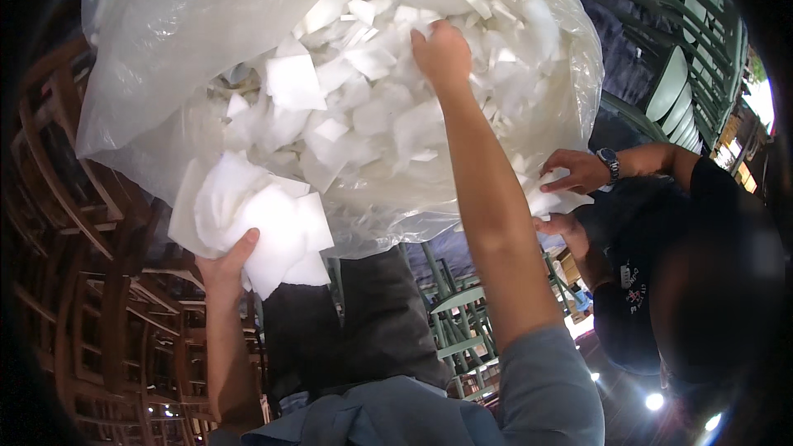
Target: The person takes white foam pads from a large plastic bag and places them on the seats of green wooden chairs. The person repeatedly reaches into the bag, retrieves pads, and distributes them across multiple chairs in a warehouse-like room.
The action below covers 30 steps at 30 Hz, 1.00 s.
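Note:
A large clear plastic bag (190, 41) lies spread before me, full of loose white foam pieces (372, 107) in uneven flat shapes. My left hand (227, 268) grips a stack of white foam sheets (273, 227) at the bag's near left edge, thumb on top. Deep among the pieces, toward the far side, is my right hand (444, 54). Its fingers are curled and bent down, touching the foam; what lies between the fingertips is hidden. A squarish foam piece (293, 83) rests on the pile between my hands.
At the right, a co-worker in a dark shirt (628, 256) has both hands (578, 172) on white pieces at the bag's edge. Brown wooden chair frames (83, 190) crowd the left. Green chairs (677, 91) are stacked at the far right, and more green frames (458, 322) stand below the bag.

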### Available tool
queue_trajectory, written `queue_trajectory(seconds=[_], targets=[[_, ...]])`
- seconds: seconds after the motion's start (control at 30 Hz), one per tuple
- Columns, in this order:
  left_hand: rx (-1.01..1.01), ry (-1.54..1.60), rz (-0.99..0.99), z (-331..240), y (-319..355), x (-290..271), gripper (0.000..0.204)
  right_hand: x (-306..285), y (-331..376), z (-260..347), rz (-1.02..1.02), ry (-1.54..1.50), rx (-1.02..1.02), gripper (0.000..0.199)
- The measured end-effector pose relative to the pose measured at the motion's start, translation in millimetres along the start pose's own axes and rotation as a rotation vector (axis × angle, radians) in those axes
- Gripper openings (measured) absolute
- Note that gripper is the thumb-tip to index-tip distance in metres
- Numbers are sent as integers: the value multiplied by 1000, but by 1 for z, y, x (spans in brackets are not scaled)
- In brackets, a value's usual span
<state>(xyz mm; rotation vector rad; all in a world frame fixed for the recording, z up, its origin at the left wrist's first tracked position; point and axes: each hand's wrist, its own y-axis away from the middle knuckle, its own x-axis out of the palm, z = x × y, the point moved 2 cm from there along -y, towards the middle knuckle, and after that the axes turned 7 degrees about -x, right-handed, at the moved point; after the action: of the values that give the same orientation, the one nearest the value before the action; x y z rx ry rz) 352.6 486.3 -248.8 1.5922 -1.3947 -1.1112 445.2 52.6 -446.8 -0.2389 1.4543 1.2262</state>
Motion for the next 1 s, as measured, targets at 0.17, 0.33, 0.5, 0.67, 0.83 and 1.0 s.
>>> queue_trajectory(seconds=[0.17,0.33,0.5,0.67,0.83,1.0], targets=[[62,17,-15,5,-2,0,70,27,-53,-3,49,-271,251,72],[-2,33,-54,4,-7,-3,70,-17,-19,7,-82,-318,133,70],[18,91,-53,5,-12,-3,77,-67,66,19,-470,-272,-243,50],[52,112,-34,1,-12,-3,79,-90,123,28,-368,-848,-40,54],[50,102,-79,-8,-15,-7,76,-89,142,39,45,-955,220,53],[33,139,-111,0,-4,-18,71,-101,175,59,-99,-651,70,53]])
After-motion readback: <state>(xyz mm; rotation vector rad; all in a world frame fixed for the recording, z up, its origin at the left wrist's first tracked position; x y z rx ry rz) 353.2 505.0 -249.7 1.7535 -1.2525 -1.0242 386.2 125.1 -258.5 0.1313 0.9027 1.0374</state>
